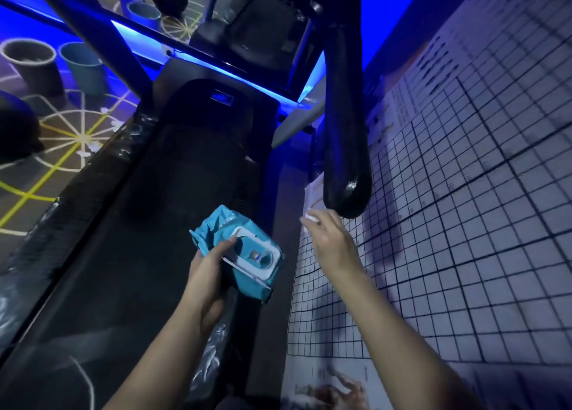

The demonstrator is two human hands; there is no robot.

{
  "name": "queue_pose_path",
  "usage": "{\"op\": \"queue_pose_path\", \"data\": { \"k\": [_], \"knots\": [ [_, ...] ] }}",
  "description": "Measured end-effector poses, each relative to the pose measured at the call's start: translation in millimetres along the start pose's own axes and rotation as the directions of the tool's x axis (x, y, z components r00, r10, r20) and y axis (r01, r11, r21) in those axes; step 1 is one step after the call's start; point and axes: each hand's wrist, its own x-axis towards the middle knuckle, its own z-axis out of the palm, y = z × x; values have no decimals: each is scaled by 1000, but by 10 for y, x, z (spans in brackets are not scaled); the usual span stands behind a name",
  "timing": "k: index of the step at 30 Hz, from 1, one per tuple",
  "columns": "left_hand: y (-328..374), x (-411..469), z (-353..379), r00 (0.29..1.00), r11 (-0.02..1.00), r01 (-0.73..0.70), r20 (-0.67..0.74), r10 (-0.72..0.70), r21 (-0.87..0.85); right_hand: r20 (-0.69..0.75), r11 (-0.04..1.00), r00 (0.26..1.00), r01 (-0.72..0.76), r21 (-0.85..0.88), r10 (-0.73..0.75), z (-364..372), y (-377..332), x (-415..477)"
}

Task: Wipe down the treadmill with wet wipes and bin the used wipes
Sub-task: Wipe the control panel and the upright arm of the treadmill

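My left hand (208, 272) grips a blue pack of wet wipes (238, 248) over the black treadmill belt (148, 224); the pack's white flip lid stands open. My right hand (328, 239) holds a small white wipe (310, 218) at its fingertips, just below the rounded end of the treadmill's black right handrail (345, 149). The treadmill's front hood (213, 106) lies farther ahead.
Several buckets stand on the patterned floor at the left, a grey one (31, 66) and a blue one (85, 67) nearest. A gridded poster wall (464, 224) runs close along the right. The treadmill's left upright (93, 35) crosses the top left.
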Motion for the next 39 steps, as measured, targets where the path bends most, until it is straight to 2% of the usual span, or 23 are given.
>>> {"op": "queue_pose_path", "data": {
  "k": [3,5,7,9,11,14,17,18,19,20,22,23,24,25,26,27,29,31,33,35,36,37,39],
  "knots": [
    [28,41,17,1000,1000,-14,-10,13,-22,-154,1000,988,9,29,-4,-268,21,415],
    [37,67,24,999,999,-27,-23,26,-38,-112,999,994,-18,-42,13,-498,166,789],
    [43,81,30,999,998,-30,-30,29,-51,152,982,987,-28,-188,57,-665,322,1131],
    [43,92,32,999,998,-31,-39,29,-58,413,912,908,111,-394,67,-723,371,1349],
    [45,99,15,999,997,-35,-44,32,-67,535,846,844,256,-468,41,-744,353,1426],
    [86,81,-35,998,995,-46,-45,43,-88,620,880,784,272,-390,32,-786,245,1349],
    [157,33,-88,998,988,-49,-45,43,-143,810,895,587,351,-275,18,-765,140,1088],
    [189,13,-99,998,985,-51,-47,44,-165,850,930,526,311,-196,3,-778,124,1002],
    [222,-2,-107,998,982,-54,-48,46,-181,853,974,522,203,-105,-17,-815,120,964],
    [253,-14,-115,998,979,-58,-49,50,-193,805,998,593,62,-9,-29,-868,123,994],
    [302,-24,-129,997,976,-66,-48,57,-209,590,967,807,-172,186,30,-969,185,1185],
    [316,-21,-134,997,974,-69,-48,59,-217,466,940,881,-222,260,80,-1009,194,1311],
    [327,-20,-136,997,972,-70,-48,61,-225,378,937,917,-236,259,127,-1025,215,1431],
    [328,-13,-136,997,970,-72,-53,61,-230,348,950,922,-245,194,167,-1003,241,1527],
    [327,-12,-128,997,970,-73,-55,62,-233,382,973,905,-224,50,188,-969,240,1593],
    [322,-12,-115,996,969,-75,-55,64,-234,460,980,867,-139,-144,190,-915,248,1618],
    [324,-30,-78,997,971,-72,-45,64,-229,617,914,771,122,-387,158,-840,205,1574],
    [337,-45,-52,998,972,-67,-34,61,-226,708,886,697,252,-389,112,-833,56,1452],
    [345,-40,-52,997,973,-69,-33,63,-220,800,892,590,297,-340,108,-850,-54,1291],
    [360,-23,-61,997,973,-69,-34,63,-220,877,929,469,267,-256,107,-929,-50,1157],
    [376,-17,-68,997,972,-70,-35,64,-224,872,967,482,174,-187,81,-1000,-33,1134],
    [390,-7,-72,997,971,-71,-37,64,-227,820,994,569,38,-106,65,-1074,3,1154],
    [410,7,-78,997,971,-76,-44,67,-228,542,980,835,-177,94,98,-1163,119,1273]
  ]
}}
